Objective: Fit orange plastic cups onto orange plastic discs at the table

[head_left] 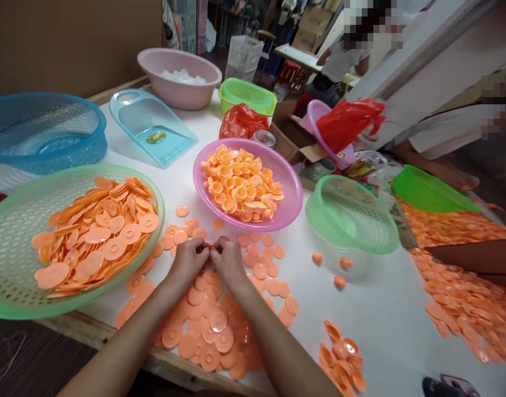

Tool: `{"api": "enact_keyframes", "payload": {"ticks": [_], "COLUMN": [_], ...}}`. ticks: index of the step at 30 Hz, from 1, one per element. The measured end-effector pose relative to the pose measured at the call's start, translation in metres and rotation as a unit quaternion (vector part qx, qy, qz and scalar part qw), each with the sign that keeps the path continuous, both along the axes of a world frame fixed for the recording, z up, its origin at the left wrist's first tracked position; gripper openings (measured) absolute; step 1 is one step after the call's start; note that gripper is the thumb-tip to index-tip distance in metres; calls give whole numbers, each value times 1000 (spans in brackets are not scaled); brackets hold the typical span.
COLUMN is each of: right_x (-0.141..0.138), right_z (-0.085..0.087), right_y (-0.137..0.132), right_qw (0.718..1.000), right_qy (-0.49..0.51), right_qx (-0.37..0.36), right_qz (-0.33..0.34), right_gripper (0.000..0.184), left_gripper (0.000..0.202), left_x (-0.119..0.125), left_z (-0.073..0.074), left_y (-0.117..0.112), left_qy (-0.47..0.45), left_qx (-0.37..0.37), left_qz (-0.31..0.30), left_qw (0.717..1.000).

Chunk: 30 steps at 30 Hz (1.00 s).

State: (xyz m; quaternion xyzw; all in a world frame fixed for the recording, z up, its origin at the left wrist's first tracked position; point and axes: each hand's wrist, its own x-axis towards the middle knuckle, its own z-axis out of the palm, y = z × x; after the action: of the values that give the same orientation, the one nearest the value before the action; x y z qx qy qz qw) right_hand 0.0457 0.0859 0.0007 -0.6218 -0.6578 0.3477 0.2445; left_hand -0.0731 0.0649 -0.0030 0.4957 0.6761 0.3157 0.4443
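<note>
My left hand (189, 258) and my right hand (227, 259) meet fingertip to fingertip over the table, both closed in a pinch. What lies between the fingers is hidden; only a tiny reddish-orange bit shows there. Beneath and around them spread flat round orange plastic discs (209, 355). Just beyond the hands stands a pink bowl (292, 212) heaped with small orange cup-shaped pieces (240, 184). A pale green basket (13, 231) on the left holds a pile of larger orange discs (98, 237).
A blue basket (46, 157), a light blue scoop (154, 129) and a pale pink basin (182, 94) stand at the back left. On the right are a mint green basket (356, 220), some assembled orange pieces (342, 355) and a large orange pile (463, 292) near another person's arm (476, 262).
</note>
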Motion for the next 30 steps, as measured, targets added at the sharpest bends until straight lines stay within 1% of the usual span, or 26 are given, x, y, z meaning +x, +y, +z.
{"api": "enact_keyframes", "payload": {"ticks": [1,3,4,5,6,7,8,9,10,11,12,13,14,15,16,17,18,20,21,23,24,26,28,30], "right_x": [0,9,20,36,57,84,114,145,176,205,229,247,261,269,274,275,275,271,267,256,247,221,186,147], "right_z": [1,4,5,7,9,12,15,18,21,22,22,20,17,12,7,3,-2,-7,-9,-9,-8,-3,3,8], "right_y": [-6,-17,-21,-23,-25,-26,-26,-25,-22,-18,-13,-7,-1,3,7,8,9,7,5,1,-1,-5,-10,-15], "right_qw": [1000,997,994,991,988,984,974,955,927,910,902,899,900,903,909,915,922,934,940,951,957,972,984,988], "right_qy": [14,61,89,110,119,110,81,41,-3,-20,-27,-27,-23,-15,-5,3,9,8,-2,-25,-28,0,60,108], "right_qx": [15,44,58,75,95,116,143,161,161,154,141,123,102,82,63,46,32,16,16,30,37,31,-9,-44], "right_qz": [-2,18,25,17,-17,-74,-155,-248,-339,-384,-408,-419,-423,-421,-413,-401,-387,-358,-342,-307,-285,-231,-168,-103], "right_gripper": [15,17,16,17,18,21,26,27,28,33,37,40,42,44,45,45,44,39,35,29,29,32,37,40], "left_gripper": [18,18,19,20,22,23,24,23,22,22,25,31,37,39,36,29,22,15,13,19,23,23,19,19], "left_x": [0,1,1,2,3,5,8,12,17,22,26,29,30,28,25,20,14,0,-5,-12,-12,-8,-3,1], "left_z": [2,8,13,21,32,46,62,81,100,117,132,142,149,150,146,138,126,93,76,44,32,17,11,10], "left_y": [-5,-14,-17,-19,-19,-16,-10,-1,12,26,41,55,65,71,70,64,54,24,9,-15,-23,-27,-23,-15], "left_qy": [15,54,62,55,39,19,4,1,4,4,-6,-14,-4,14,43,76,108,151,163,184,196,218,238,247], "left_qx": [17,55,72,85,95,103,116,134,160,183,203,217,229,241,247,244,233,183,158,123,114,108,116,125], "left_qz": [-6,-9,-1,16,37,58,81,97,105,106,96,93,84,69,45,5,-45,-155,-198,-246,-256,-252,-222,-189], "left_qw": [1000,997,995,995,994,993,990,986,981,977,974,972,970,968,967,967,965,959,954,944,940,937,939,942]}}
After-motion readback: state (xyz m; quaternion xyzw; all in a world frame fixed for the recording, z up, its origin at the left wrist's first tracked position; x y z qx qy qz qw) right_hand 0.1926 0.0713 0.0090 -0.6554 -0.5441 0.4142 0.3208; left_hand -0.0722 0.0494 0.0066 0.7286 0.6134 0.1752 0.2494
